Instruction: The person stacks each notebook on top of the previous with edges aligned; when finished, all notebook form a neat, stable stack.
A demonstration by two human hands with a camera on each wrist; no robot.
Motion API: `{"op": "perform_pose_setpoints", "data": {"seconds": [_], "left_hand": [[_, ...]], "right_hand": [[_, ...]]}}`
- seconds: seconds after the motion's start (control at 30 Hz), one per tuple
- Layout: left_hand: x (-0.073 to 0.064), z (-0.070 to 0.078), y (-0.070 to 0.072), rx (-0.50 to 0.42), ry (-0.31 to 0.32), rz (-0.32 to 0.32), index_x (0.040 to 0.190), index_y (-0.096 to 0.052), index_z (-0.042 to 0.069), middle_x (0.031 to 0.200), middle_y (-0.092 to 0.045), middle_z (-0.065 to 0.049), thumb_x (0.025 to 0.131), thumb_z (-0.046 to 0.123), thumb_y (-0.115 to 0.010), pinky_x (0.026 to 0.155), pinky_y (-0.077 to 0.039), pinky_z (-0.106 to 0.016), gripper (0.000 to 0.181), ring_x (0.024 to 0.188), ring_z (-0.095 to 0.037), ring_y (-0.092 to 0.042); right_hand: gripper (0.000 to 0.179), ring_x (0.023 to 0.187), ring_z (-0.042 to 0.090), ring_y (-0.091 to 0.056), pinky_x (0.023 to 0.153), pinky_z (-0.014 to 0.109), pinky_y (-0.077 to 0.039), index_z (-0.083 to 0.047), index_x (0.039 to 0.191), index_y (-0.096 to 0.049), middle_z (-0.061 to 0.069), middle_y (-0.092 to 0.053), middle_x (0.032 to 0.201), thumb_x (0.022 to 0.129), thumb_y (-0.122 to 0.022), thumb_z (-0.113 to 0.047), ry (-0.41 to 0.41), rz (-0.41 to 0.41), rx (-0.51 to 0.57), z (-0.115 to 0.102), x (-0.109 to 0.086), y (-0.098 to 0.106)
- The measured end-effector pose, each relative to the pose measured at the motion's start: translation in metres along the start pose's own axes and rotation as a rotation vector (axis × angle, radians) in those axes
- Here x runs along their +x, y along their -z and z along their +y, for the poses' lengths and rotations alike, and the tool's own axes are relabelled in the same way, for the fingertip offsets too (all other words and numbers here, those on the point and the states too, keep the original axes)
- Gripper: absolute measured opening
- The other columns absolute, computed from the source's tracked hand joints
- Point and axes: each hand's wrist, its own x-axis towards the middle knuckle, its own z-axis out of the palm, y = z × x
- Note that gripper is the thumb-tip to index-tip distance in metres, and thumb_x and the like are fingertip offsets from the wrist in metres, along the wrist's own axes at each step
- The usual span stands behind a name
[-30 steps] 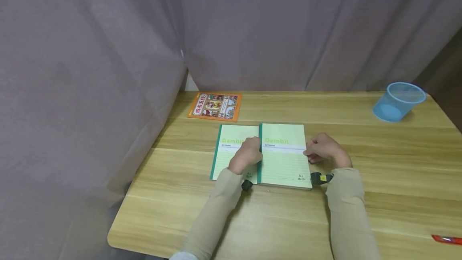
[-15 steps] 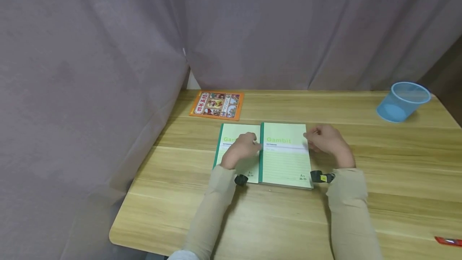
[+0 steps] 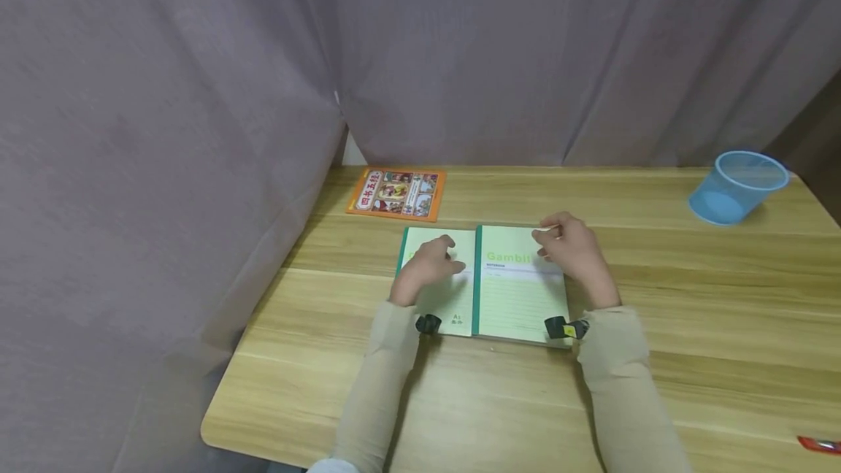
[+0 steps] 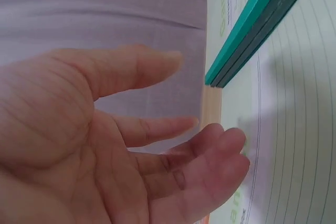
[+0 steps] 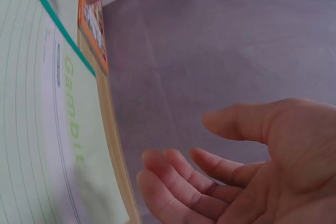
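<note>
Two pale green Gambit notebooks lie side by side: a left notebook point(image 3: 460, 309) and a right notebook point(image 3: 519, 305), both with green spines. In the left wrist view the green spine point(image 4: 252, 30) of the right one stands higher than the left cover and shows layered edges. My left hand point(image 3: 427, 267) hovers over the left notebook, thumb and fingers apart, nothing between them. Over the upper right corner of the right notebook is my right hand point(image 3: 573, 250). Its fingers point(image 5: 173, 187) are loosely bent and hold nothing in the right wrist view.
An orange picture-covered book point(image 3: 397, 194) lies behind the notebooks at the back left. At the back right stands a blue basket point(image 3: 736, 192). A red object point(image 3: 818, 445) lies near the right front of the wooden table point(image 3: 690, 385). Grey curtains point(image 3: 460, 57) hang behind.
Both hands have let go of the right notebook's sides. My left hand has drawn left over the left notebook; my right hand has risen and moved inward over the right notebook's upper corner.
</note>
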Motion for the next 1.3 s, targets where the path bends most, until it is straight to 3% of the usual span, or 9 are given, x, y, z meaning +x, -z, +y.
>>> {"op": "perform_pose_setpoints", "data": {"seconds": [0.13, 0.37, 0.6, 1.0, 1.3], "left_hand": [[-0.001, -0.003, 0.003, 0.014, 0.022, 0.027, 0.143, -0.047, -0.007, 0.13, -0.062, -0.025, 0.101, 0.019, -0.06, 0.099, -0.05, -0.045, 0.051, 0.121, -0.035, -0.06], [-0.002, -0.009, 0.009, 0.013, 0.012, 0.05, 0.142, -0.048, -0.008, 0.127, -0.063, -0.025, 0.102, 0.019, -0.058, 0.098, -0.051, -0.045, 0.049, 0.118, -0.035, -0.061], [-0.004, -0.015, 0.016, -0.004, 0.007, 0.066, 0.142, -0.046, -0.01, 0.129, -0.062, -0.027, 0.101, 0.017, -0.058, 0.099, -0.05, -0.047, 0.051, 0.119, -0.037, -0.061], [-0.009, -0.025, 0.032, -0.095, 0.057, 0.076, 0.143, -0.045, -0.009, 0.125, -0.062, -0.028, 0.101, 0.014, -0.06, 0.094, -0.053, -0.046, 0.051, 0.113, -0.038, -0.062], [-0.01, -0.042, 0.038, -0.096, 0.108, 0.102, 0.148, -0.041, -0.008, 0.142, -0.052, -0.028, 0.103, 0.02, -0.056, 0.097, -0.052, -0.049, 0.055, 0.122, -0.04, -0.057]], "right_hand": [[0.05, 0.09, 0.042, -0.07, 0.076, 0.044, -0.06, 0.015, 0.135, -0.046, 0.035, -0.061, 0.116, 0.102, -0.057, -0.021, 0.025, 0.004, 0.06, -0.004, 0.0, -0.006], [0.052, 0.093, 0.045, -0.069, 0.076, 0.04, -0.06, 0.015, 0.138, -0.042, 0.034, -0.06, 0.115, 0.102, -0.057, -0.019, 0.036, 0.022, 0.12, -0.01, 0.002, -0.017], [0.053, 0.093, 0.043, -0.069, 0.073, 0.036, -0.06, 0.015, 0.14, -0.039, 0.033, -0.06, 0.116, 0.101, -0.058, -0.014, 0.051, -0.003, 0.103, -0.016, 0.004, -0.031], [0.062, 0.092, 0.04, -0.071, 0.077, 0.044, -0.057, 0.011, 0.147, -0.031, 0.031, -0.063, 0.121, 0.101, -0.058, -0.021, 0.061, -0.077, 0.058, -0.025, 0.005, -0.052], [0.062, 0.095, 0.039, -0.07, 0.081, 0.047, -0.056, 0.011, 0.148, -0.03, 0.031, -0.06, 0.127, 0.101, -0.055, -0.022, 0.079, -0.151, 0.058, -0.028, 0.003, -0.07]]}}
